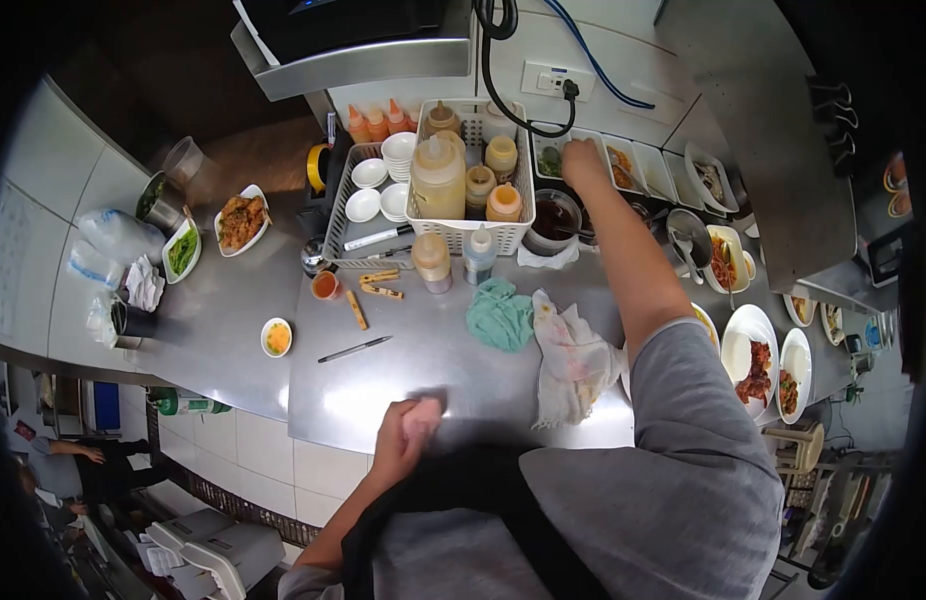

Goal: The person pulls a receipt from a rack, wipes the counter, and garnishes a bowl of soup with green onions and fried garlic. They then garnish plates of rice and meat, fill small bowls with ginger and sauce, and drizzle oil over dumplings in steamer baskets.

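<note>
My right hand (pixel 581 165) reaches to the back of the counter, over the row of white containers beside one with chopped green herbs (pixel 550 162). Its fingers point down and their tips are hidden. Below it stands a metal pot (pixel 554 222) of dark sauce. Over the front edge of the steel counter (pixel 463 390) is my left hand (pixel 411 430), its fingers smeared by motion. A pen (pixel 355 349) lies beyond that hand. A green cloth (pixel 500 315) and a stained white cloth (pixel 575 362) lie crumpled to its right.
A white basket (pixel 473 237) holds sauce bottles, beside stacked small dishes (pixel 398 150). Clothespins (pixel 357 310) and a small egg-coloured bowl (pixel 276 337) lie left. Fried food fills a plate (pixel 242 220). Oval plates (pixel 740 340) of food line the right. Another person (pixel 73 460) is at lower left.
</note>
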Demonstrator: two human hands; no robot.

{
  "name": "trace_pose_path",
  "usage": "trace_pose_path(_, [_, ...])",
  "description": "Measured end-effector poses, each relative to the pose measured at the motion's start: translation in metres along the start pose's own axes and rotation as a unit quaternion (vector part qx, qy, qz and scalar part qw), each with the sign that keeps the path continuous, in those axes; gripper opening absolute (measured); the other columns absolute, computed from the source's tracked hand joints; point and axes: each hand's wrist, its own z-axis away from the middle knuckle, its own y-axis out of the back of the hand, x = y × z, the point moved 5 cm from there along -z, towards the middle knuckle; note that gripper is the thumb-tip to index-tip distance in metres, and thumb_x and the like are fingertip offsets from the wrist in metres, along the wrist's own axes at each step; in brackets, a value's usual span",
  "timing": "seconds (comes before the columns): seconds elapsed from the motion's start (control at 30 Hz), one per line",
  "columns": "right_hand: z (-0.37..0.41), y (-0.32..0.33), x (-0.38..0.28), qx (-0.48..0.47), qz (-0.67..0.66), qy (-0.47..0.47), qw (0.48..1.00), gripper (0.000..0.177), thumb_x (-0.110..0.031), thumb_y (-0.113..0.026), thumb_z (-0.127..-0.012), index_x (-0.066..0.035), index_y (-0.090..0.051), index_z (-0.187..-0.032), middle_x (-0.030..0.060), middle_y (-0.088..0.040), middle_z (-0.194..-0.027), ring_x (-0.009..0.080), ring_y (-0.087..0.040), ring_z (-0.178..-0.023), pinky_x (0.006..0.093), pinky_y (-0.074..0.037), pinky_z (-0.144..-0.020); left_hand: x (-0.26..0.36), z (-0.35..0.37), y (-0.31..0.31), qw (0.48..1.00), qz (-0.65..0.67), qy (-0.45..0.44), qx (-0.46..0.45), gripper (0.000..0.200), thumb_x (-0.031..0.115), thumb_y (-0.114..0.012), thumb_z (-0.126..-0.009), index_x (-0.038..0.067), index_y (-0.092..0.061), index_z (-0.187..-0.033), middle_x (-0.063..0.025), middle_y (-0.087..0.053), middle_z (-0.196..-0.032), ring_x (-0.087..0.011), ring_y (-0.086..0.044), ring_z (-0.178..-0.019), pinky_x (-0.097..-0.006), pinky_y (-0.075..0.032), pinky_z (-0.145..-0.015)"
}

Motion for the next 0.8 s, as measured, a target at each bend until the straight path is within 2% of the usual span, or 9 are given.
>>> trace_pose_path(0.1, [0.01,0.026,-0.01,-0.017,-0.021,0.003,1.0,0.02,-0.002,-0.055,-0.082,0.004,-0.069,-0.094,0.0247,-0.066,-0.106,0.0388,-0.064,-0.1,0.0465,-0.051,-0.09,0.028,-0.031,-0.023,0.991,-0.042,-0.094,-0.089,0.036,0.015,-0.064,-0.089,-0.003,-0.052,-0.118,-0.0218,-0.059,-0.11,-0.0371,-0.059,-0.1,-0.0399,-0.047,-0.09])
trace_pose_path(0.23, [0.008,0.036,-0.004,-0.006,-0.013,0.014,1.0,0.018,-0.003,-0.056,-0.08,0.003,-0.069,-0.091,0.0242,-0.068,-0.097,0.0397,-0.067,-0.09,0.0495,-0.052,-0.084,0.045,-0.058,-0.048,0.967,-0.092,-0.163,-0.173,0.045,0.019,-0.07,-0.084,0.001,-0.053,-0.121,-0.0183,-0.059,-0.114,-0.037,-0.058,-0.102,-0.0423,-0.047,-0.09])
trace_pose_path(0.3, [0.003,0.04,0.002,0.017,-0.007,0.029,0.999,0.017,-0.004,-0.058,-0.079,0.001,-0.07,-0.09,0.0243,-0.068,-0.093,0.0396,-0.066,-0.091,0.0481,-0.051,-0.084,0.042,-0.06,-0.058,0.935,-0.189,-0.234,-0.188,0.058,0.021,-0.074,-0.081,0.008,-0.05,-0.132,-0.0164,-0.056,-0.118,-0.0338,-0.057,-0.105,-0.0406,-0.047,-0.091])
trace_pose_path(0.37, [-0.004,0.044,0.01,0.037,0.002,0.049,0.998,0.015,-0.008,-0.061,-0.077,-0.001,-0.07,-0.087,0.0239,-0.068,-0.091,0.0393,-0.066,-0.089,0.046,-0.052,-0.081,0.039,-0.059,-0.058,0.928,-0.213,-0.23,-0.199,0.062,0.026,-0.074,-0.08,0.01,-0.049,-0.135,-0.0149,-0.055,-0.121,-0.0325,-0.056,-0.108,-0.0417,-0.046,-0.092])
trace_pose_path(0.43, [0.0,0.064,0.017,-0.017,-0.047,0.022,0.998,0.015,-0.01,-0.064,-0.075,-0.002,-0.07,-0.086,0.022,-0.068,-0.09,0.0386,-0.066,-0.087,0.044,-0.052,-0.08,0.044,-0.058,-0.056,0.92,-0.237,-0.229,-0.21,0.066,0.031,-0.075,-0.08,0.012,-0.048,-0.137,-0.0134,-0.054,-0.123,-0.0312,-0.054,-0.112,-0.0428,-0.045,-0.093])
trace_pose_path(0.5, [0.018,0.092,0.018,0.02,0.01,0.075,0.997,0.014,-0.009,-0.066,-0.073,-0.002,-0.07,-0.085,0.0213,-0.068,-0.089,0.0378,-0.066,-0.086,0.0421,-0.052,-0.078,0.053,-0.057,-0.051,0.911,-0.281,-0.227,-0.197,0.071,0.038,-0.076,-0.077,0.015,-0.048,-0.138,-0.0147,-0.051,-0.13,-0.0326,-0.052,-0.117,-0.0462,-0.042,-0.098])
trace_pose_path(0.6, [0.097,0.139,0.011,-0.034,-0.013,0.114,0.993,0.014,-0.008,-0.065,-0.073,-0.002,-0.069,-0.086,0.0206,-0.068,-0.087,0.0373,-0.065,-0.085,0.0423,-0.052,-0.078,0.059,-0.056,-0.045,0.908,-0.281,-0.269,-0.155,0.071,0.038,-0.078,-0.074,0.017,-0.051,-0.136,-0.015,-0.047,-0.136,-0.0348,-0.047,-0.124,-0.05,-0.037,-0.101])
trace_pose_path(0.7, [0.2,0.167,0.001,-0.028,-0.135,0.124,0.983,0.018,-0.001,-0.061,-0.075,0.001,-0.066,-0.093,0.0212,-0.065,-0.096,0.0387,-0.063,-0.09,0.0429,-0.05,-0.082,0.058,-0.055,-0.04,0.91,-0.271,-0.279,-0.143,0.067,0.037,-0.078,-0.074,0.016,-0.054,-0.133,-0.0174,-0.045,-0.138,-0.0384,-0.046,-0.125,-0.0503,-0.037,-0.102])
trace_pose_path(0.8, [0.301,0.17,-0.022,-0.061,-0.206,0.154,0.964,0.025,0.002,-0.064,-0.074,-0.003,-0.062,-0.099,0.0165,-0.062,-0.096,0.0365,-0.062,-0.087,0.0402,-0.05,-0.077,0.064,-0.063,-0.033,0.943,-0.187,-0.255,-0.102,0.047,0.02,-0.072,-0.081,0.011,-0.059,-0.125,-0.0186,-0.049,-0.135,-0.0388,-0.048,-0.122,-0.0459,-0.04,-0.101])
